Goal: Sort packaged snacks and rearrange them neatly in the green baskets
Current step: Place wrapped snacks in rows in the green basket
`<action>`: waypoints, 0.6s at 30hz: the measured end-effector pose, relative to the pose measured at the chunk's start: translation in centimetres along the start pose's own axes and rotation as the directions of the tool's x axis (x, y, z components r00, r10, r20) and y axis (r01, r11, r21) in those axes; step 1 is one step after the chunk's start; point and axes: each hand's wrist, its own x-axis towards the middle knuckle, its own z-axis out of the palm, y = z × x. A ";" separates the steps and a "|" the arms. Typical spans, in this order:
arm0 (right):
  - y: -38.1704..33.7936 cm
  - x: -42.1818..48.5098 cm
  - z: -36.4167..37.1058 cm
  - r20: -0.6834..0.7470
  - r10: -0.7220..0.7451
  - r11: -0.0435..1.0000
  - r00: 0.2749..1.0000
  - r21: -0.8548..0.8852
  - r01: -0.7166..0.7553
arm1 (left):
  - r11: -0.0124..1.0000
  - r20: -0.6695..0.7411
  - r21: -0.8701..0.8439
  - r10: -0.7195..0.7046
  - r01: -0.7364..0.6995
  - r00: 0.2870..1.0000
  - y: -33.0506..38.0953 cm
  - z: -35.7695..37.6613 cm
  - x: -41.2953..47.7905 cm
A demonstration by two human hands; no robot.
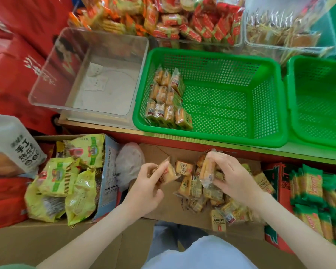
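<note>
A green basket point(268, 105) stands on the shelf, with several small orange snack packs point(166, 100) lined in rows against its left wall. A second green basket point(318, 105) sits to its right. Below the shelf, an open cardboard box point(163, 206) holds a loose heap of the same packs point(206, 193). My left hand point(145, 189) pinches one snack pack point(168, 172) over the box. Over the heap, my right hand point(233, 177) grips another snack pack point(208, 169), held upright.
A clear plastic bin point(52, 74) stands left of the basket. Clear bins of red and orange snacks point(173, 20) line the back. A box of yellow-green bags point(66, 183) is at lower left, green-edged packs point(318, 195) at lower right.
</note>
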 end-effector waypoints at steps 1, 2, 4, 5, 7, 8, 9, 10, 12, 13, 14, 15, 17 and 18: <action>-0.6 1.1 -0.7 -0.048 0.038 0.992 0.998 0.125 -0.031 | 0.998 -0.066 -0.038 0.037 -0.040 0.997 0.7 -0.8 0.5; -1.0 2.4 -1.3 -0.092 0.103 0.968 0.990 0.237 -0.078 | 0.995 -0.141 -0.065 0.071 -0.081 0.987 1.4 -1.7 1.1; -1.3 5.4 -2.4 -0.191 0.245 0.919 0.950 0.359 -0.165 | 0.984 -0.293 -0.084 0.126 -0.156 0.948 2.0 -3.0 2.8; -1.1 7.1 -2.8 -0.228 0.297 0.908 0.927 0.369 -0.200 | 0.982 -0.356 -0.091 0.121 -0.163 0.927 2.2 -3.6 3.9; 0.2 10.7 -3.4 -0.185 0.379 0.888 0.907 0.350 -0.300 | 0.978 -0.435 -0.167 0.038 -0.122 0.899 2.5 -4.5 6.2; 1.1 12.4 -3.5 -0.091 0.412 0.871 0.907 0.331 -0.362 | 0.967 -0.460 -0.233 -0.016 -0.103 0.888 2.7 -5.0 7.4; 2.3 13.9 -3.3 0.029 0.433 0.857 0.901 0.297 -0.422 | 0.947 -0.481 -0.305 -0.065 -0.097 0.875 2.7 -5.3 8.5; 3.5 15.1 -2.9 0.152 0.443 0.851 0.884 0.240 -0.467 | 0.923 -0.496 -0.371 -0.109 -0.097 0.861 2.7 -5.5 9.6; 5.5 16.7 -1.7 0.369 0.454 0.848 0.811 0.100 -0.520 | 0.890 -0.510 -0.451 -0.194 -0.068 0.838 2.2 -5.9 11.5; 6.1 17.2 -1.1 0.452 0.457 0.844 0.766 0.050 -0.533 | 0.886 -0.507 -0.462 -0.232 -0.035 0.830 1.6 -6.0 12.4; 6.5 17.6 -0.5 0.507 0.458 0.840 0.730 0.023 -0.543 | 0.887 -0.496 -0.463 -0.265 0.006 0.827 1.0 -5.9 13.0; 6.6 17.9 -0.1 0.535 0.452 0.840 0.714 0.016 -0.543 | 0.888 -0.482 -0.458 -0.291 0.045 0.826 0.4 -5.9 13.5; 6.5 18.5 0.6 0.543 0.426 0.842 0.724 0.056 -0.537 | 0.903 -0.471 -0.423 -0.294 0.080 0.831 -0.3 -5.8 14.0; 6.4 18.6 0.8 0.541 0.413 0.837 0.733 0.093 -0.540 | 0.913 -0.467 -0.400 -0.279 0.081 0.839 -0.5 -5.7 14.1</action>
